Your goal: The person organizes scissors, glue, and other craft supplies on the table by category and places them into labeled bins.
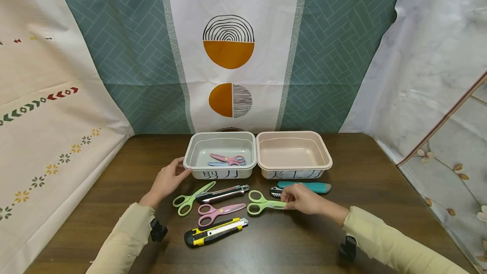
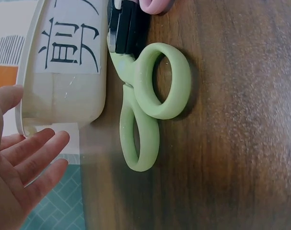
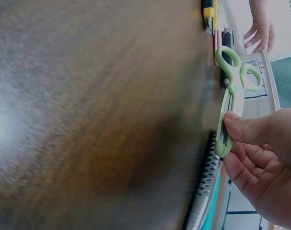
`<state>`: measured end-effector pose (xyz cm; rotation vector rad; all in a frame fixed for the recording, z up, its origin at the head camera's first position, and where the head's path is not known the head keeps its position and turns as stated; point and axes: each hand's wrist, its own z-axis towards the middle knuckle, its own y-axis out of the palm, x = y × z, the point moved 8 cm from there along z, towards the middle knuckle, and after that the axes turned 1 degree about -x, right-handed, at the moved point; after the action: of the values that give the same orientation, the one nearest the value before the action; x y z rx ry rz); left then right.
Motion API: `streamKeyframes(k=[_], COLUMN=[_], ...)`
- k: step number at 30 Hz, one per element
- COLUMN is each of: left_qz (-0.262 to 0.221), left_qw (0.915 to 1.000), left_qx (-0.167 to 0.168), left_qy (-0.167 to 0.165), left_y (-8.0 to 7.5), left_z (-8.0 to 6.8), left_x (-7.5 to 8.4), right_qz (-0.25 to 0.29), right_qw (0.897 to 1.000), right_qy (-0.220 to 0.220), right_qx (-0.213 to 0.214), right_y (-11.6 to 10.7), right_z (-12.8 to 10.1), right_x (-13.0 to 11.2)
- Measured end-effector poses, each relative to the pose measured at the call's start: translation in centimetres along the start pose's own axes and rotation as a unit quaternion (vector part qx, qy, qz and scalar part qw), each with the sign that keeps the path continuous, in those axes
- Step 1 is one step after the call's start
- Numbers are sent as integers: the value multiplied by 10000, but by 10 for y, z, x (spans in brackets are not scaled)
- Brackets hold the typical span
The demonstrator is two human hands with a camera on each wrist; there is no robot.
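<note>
My right hand [image 1: 302,198] pinches a pair of green scissors [image 1: 260,203] by the blade end between thumb and fingers. The handle loops point left in the head view, and the right wrist view shows the scissors [image 3: 235,86] raised off the table. My left hand [image 1: 170,179] touches the near left corner of the grey bin [image 1: 221,173], thumb at its rim, other fingers fairly straight in the left wrist view. Inside that bin lie pink scissors [image 1: 227,159] over a blue pair [image 1: 218,164]. Other green scissors [image 2: 164,96] lie just below the left hand.
A pink bin [image 1: 294,167] stands right of the grey one; both carry labels. On the table lie a black cutter [image 1: 222,194], pink scissors [image 1: 218,212], a yellow-black cutter [image 1: 216,232] and a teal cutter [image 1: 317,187]. Another black cutter [image 1: 275,192] is partly hidden by my right hand.
</note>
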<state>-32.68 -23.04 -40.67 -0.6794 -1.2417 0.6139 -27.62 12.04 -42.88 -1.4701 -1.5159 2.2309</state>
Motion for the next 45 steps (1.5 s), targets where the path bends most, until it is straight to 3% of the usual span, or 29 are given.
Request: streamKeyframes(k=[11,26,34,45], left_qz=[-14,116,70,137], left_qw=[10000,9999,10000,9999], left_qx=[7,-12,-3,-32], left_qy=[38,-69,-4,-42], left_y=[0,5,6,6], left_z=[1,3,4,3], left_x=[4,0,3,4], right_qz=[-164,-708,-693,-1234], right_qw=[9997,9957,9957,9876], right_qy=[-112,-501,-337,-558], right_qx=[154,334,508,799], right_y=[-16,-55,-79,-98], right_z=[9,32,51,78], right_x=[-11,-48,-64,-80])
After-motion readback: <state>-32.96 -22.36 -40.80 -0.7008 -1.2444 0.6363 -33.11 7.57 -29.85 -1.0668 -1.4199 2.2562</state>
